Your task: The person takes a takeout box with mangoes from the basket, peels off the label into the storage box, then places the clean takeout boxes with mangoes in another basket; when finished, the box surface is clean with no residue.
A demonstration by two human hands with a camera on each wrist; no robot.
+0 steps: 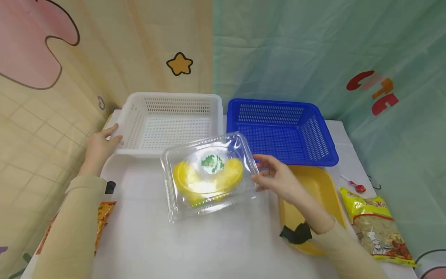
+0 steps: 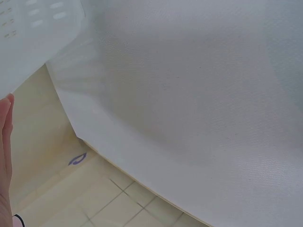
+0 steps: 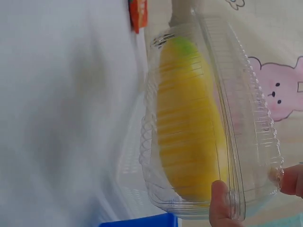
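Note:
My right hand (image 1: pixel 278 180) pinches the right edge of a clear plastic clamshell box (image 1: pixel 167 166), thumb on one side and fingers on the other. A curved yellow fruit (image 3: pixel 187 123) with a green patch at one end lies inside the box. The box is held tilted over the table, in front of two baskets. At the far left, my left hand (image 1: pixel 99 149) touches the left rim of a white slotted basket (image 1: pixel 215 124) with extended fingers. In the left wrist view only part of the left hand (image 2: pixel 4 156) shows, fingertips right at the basket's edge.
A blue basket (image 1: pixel 278 159) stands beside the white one. Under my right forearm sits a yellow tray (image 1: pixel 315 186). A lollipop (image 1: pixel 359 187) and a yellow food packet (image 1: pixel 378 228) lie at the right edge. An orange packet (image 1: pixel 103 217) is partly hidden by my left sleeve.

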